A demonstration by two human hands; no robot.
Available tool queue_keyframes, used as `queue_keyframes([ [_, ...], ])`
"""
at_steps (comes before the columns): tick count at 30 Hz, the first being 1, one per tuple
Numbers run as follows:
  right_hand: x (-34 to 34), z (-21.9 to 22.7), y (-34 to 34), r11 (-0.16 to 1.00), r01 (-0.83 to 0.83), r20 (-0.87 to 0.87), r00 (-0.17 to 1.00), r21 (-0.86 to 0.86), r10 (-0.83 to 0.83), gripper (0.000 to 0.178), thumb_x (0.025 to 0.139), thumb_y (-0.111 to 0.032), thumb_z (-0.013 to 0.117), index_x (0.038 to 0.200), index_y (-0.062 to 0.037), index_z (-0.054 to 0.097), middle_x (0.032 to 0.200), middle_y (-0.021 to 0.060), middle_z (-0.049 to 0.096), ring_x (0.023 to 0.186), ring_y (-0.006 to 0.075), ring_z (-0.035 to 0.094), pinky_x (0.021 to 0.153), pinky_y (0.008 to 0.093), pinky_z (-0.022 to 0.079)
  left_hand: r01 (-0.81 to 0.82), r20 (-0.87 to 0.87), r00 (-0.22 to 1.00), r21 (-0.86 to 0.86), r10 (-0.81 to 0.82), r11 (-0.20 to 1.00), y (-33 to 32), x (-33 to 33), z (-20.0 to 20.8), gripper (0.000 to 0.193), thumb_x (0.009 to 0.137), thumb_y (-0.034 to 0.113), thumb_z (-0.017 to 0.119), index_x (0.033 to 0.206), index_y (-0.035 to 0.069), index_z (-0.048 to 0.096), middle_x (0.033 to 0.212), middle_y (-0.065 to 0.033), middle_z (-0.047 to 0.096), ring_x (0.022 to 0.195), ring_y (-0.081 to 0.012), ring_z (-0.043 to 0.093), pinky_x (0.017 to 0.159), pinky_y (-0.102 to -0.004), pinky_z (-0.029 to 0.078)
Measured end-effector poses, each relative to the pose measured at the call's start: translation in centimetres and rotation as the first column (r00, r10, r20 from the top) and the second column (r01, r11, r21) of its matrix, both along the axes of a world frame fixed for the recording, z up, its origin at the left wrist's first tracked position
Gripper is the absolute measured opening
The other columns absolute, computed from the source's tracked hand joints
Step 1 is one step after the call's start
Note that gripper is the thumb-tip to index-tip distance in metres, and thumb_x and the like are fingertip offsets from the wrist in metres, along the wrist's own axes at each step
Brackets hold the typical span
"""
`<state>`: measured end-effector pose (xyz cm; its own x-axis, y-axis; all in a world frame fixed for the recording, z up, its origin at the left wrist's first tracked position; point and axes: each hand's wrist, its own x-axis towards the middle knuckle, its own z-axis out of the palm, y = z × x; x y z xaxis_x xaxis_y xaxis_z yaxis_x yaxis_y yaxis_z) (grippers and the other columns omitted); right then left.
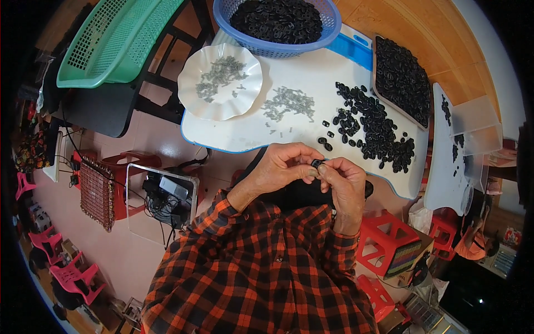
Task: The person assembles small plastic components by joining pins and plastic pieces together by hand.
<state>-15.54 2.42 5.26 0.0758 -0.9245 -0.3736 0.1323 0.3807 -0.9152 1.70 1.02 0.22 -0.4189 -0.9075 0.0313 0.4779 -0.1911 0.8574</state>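
One left hand (pixel 281 167), one right hand (pixel 342 181) at the white table's (pixel 233 133) near edge, that's two, with one black piece (pixel 316 163) between them! On the table, one scalloped plate (pixel 191 99), two heaps of small grey parts (pixel 289 104), loose black pieces (pixel 371 115) too crowded to count! One tray (pixel 375 83) at its far right, one blue basket (pixel 278 51) at its far edge, one green basket (pixel 92 82) to its left!

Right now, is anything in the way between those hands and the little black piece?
Nothing I can see: the small black piece is held right at the fingers of the bare left hand and right hand.
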Motion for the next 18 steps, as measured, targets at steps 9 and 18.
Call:
queue_keyframes([
  [9, -0.7, -0.8, -0.2, 0.998, -0.056, 0.068, 0.996, -0.012, 0.056, 0.013, 0.082, -0.007, 0.069, 0.086, 0.0034, 0.063, 0.074, 0.0071, 0.064, 0.058, 0.0083, 0.054, 0.051, 0.0195, 0.045, 0.009, -0.037, 0.999, 0.039, -0.008, 0.999, 0.1, 0.1, 0.1, 0.024, 0.084, 0.001, 0.064, 0.108, -0.004, 0.061, 0.086, -0.0067, 0.063, 0.074, -0.0105, 0.063, 0.066, -0.0231, 0.056],
  [18, -0.7, -1.4, -0.2, 0.995, -0.094, 0.182, 0.978, -0.041, 0.1, 0.011, 0.081, -0.005, 0.068, 0.086, 0.0036, 0.062, 0.075, 0.0086, 0.064, 0.058, 0.0099, 0.055, 0.052, 0.0207, 0.045, 0.037, -0.012, 0.999, 0.012, -0.037, 0.999, 0.1, 0.6, 0.1, 0.024, 0.085, -0.001, 0.063, 0.108, -0.005, 0.061, 0.088, -0.009, 0.065, 0.072, -0.0122, 0.064, 0.066, -0.0243, 0.056],
])
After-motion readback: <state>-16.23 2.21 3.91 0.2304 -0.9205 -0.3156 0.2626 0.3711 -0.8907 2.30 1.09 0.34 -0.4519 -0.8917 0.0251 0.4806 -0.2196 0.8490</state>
